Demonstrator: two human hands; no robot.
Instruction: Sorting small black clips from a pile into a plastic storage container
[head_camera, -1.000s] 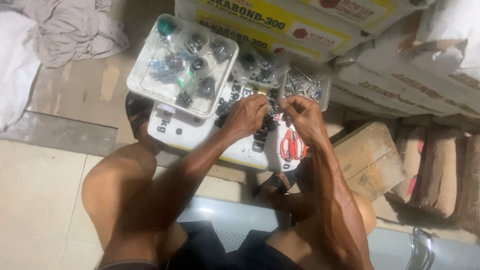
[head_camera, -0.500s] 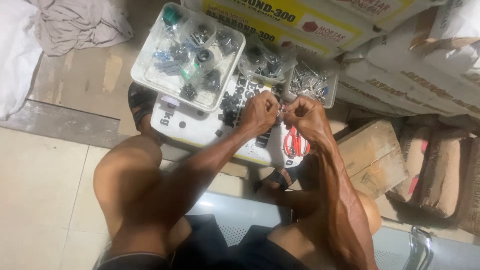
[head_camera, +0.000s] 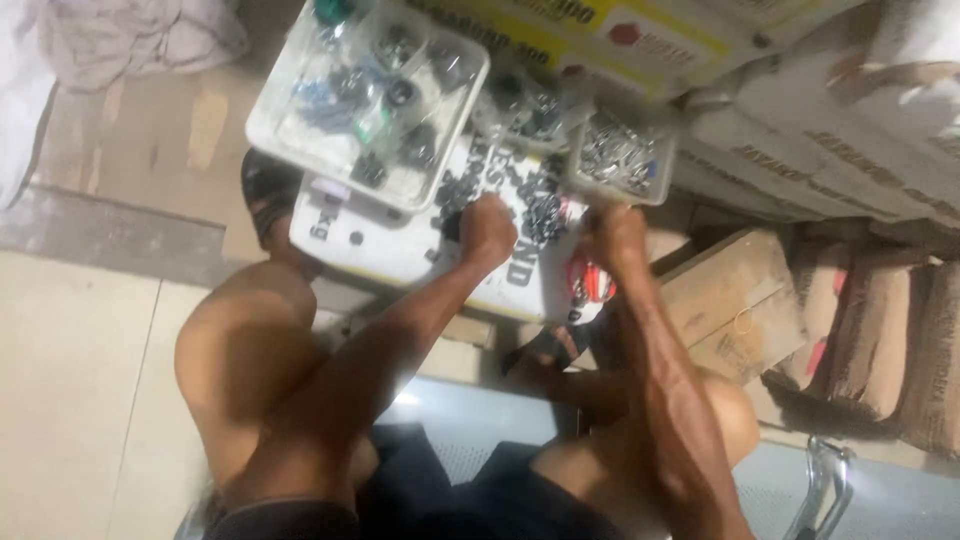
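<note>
both hands work over a white sack (head_camera: 400, 250) laid flat as a work surface. left hand (head_camera: 487, 228) is curled shut among a scatter of small dark metal parts (head_camera: 545, 212); right hand (head_camera: 617, 235) is closed too, though what it pinches is too blurred to tell. those parts look hard, light and rolling, best taken by fingertip pinch. clear plastic trays (head_camera: 300, 110) beyond hold more.

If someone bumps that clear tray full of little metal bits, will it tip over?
Probably. The clear tray looks like thin plastic and overhangs the white box it rests on, so a bump could tip it. It is likely heavy for its size, and its small round parts would probably roll away.
</note>
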